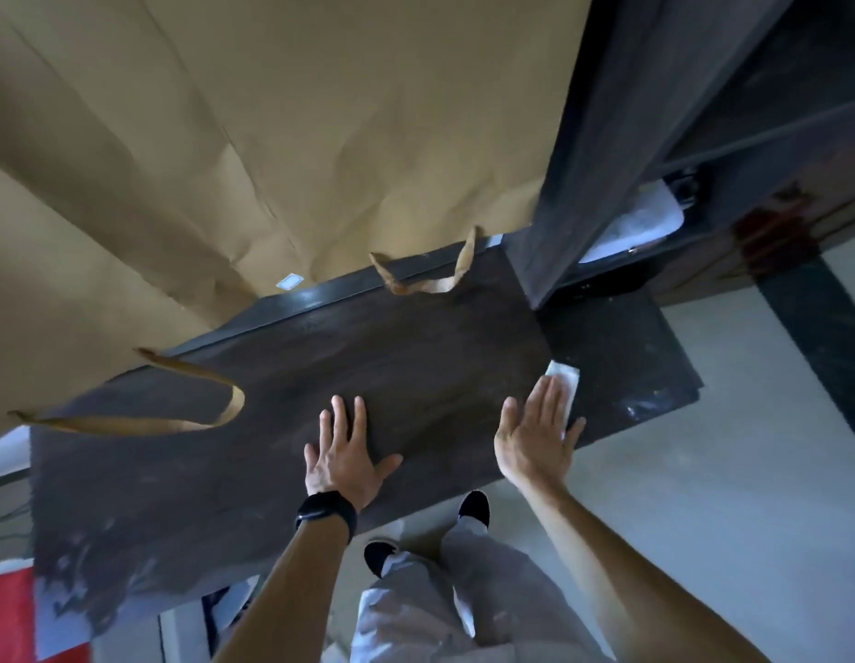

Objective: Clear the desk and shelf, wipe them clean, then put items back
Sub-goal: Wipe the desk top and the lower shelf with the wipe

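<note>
A person leans over a dark wooden desk (pixel 282 390). The left hand (pixel 344 452) lies flat, fingers spread, holding nothing. The right hand (pixel 540 433), fingers together, presses a white cloth (pixel 566 380) onto the desk's right end. Brown paper bags (pixel 272 136) hang above.

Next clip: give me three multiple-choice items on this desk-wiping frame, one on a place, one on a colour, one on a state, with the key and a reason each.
1. Where is the white cloth?
A. Under the right hand
B. On the floor
C. In the paper bag

2. What colour is the band on the left wrist?
A. Red
B. Black
C. White

3. How is the left hand?
A. Closed in a fist
B. Gripping a bag handle
C. Flat and open on the desk

Key: 1 A, cloth edges show past the fingers; 2 B, the band is dark black; 3 C, fingers spread on the wood.
</note>
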`<state>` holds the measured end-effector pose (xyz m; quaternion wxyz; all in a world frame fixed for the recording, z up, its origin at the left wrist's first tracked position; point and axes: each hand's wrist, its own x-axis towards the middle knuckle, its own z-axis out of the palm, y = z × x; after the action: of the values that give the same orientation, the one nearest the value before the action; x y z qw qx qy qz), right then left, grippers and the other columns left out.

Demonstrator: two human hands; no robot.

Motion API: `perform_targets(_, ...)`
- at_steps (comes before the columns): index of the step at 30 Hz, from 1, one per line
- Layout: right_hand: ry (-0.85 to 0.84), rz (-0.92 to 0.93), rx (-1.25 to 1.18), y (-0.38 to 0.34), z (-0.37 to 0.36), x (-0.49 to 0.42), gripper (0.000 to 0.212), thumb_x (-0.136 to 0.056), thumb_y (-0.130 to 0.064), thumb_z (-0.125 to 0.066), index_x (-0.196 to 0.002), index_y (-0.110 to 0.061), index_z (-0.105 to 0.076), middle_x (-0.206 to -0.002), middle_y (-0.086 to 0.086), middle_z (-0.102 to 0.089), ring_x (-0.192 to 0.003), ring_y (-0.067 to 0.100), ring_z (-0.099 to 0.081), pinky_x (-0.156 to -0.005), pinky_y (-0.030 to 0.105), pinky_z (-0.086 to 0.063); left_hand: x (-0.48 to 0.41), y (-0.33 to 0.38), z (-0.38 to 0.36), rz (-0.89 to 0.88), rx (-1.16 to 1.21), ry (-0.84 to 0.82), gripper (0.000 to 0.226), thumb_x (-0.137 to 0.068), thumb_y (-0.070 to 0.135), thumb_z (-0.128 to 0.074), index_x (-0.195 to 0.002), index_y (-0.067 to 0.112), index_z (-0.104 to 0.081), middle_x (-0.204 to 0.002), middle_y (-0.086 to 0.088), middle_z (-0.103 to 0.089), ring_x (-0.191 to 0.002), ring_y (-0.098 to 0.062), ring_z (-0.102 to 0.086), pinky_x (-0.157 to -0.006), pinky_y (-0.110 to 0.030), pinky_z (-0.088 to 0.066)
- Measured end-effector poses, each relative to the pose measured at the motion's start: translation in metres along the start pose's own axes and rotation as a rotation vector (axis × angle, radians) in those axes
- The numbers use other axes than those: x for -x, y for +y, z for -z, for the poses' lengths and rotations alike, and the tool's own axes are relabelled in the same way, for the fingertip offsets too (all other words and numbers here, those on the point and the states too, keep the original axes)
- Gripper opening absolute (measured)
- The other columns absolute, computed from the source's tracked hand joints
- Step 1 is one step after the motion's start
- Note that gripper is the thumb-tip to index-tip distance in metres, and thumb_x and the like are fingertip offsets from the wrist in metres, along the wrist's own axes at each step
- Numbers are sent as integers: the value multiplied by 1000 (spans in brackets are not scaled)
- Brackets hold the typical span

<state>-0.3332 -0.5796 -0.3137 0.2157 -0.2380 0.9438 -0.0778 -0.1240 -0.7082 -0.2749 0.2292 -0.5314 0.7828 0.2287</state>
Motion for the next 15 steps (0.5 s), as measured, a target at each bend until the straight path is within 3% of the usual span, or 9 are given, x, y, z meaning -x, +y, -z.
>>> perform_targets(6,33,266,197,19,-10,34,70,-99,-53,-18,-154,-10,-14,-163,8,-8,-151,22,-4,-119,53,-7,-2,8,3,29,-48,-29,104,-89,67,-54,-158,28,12,-166,-2,17,-154,-27,7,-120,-54,-19)
perform_targets(11,-74,715,228,-39,-23,23,66,-102,-50,-19,-156,-13,-9,-164,3,-1,-151,17,6,-120,53,-10,-6,4,-4,24,-36,-20,105,-89,68,-53,-158,27,13,-166,-3,19,-154,-27,8,-120,-54,-19)
perform_targets(13,-87,735,239,-58,-24,10,65,-102,-50,-16,-156,-15,-6,-164,1,2,-150,16,9,-119,54,-9,-7,2,-6,20,-32,-13,105,-89,69,-53,-158,28,13,-166,-2,19,-154,-26,9,-121,-54,-18)
perform_targets(15,-69,634,214,-59,-17,-10,64,-101,-50,-15,-156,-19,-3,-163,-2,6,-150,14,11,-120,55,-3,-8,2,-5,21,-24,-23,104,-89,68,-54,-158,29,14,-166,-1,20,-154,-26,9,-121,-54,-17)
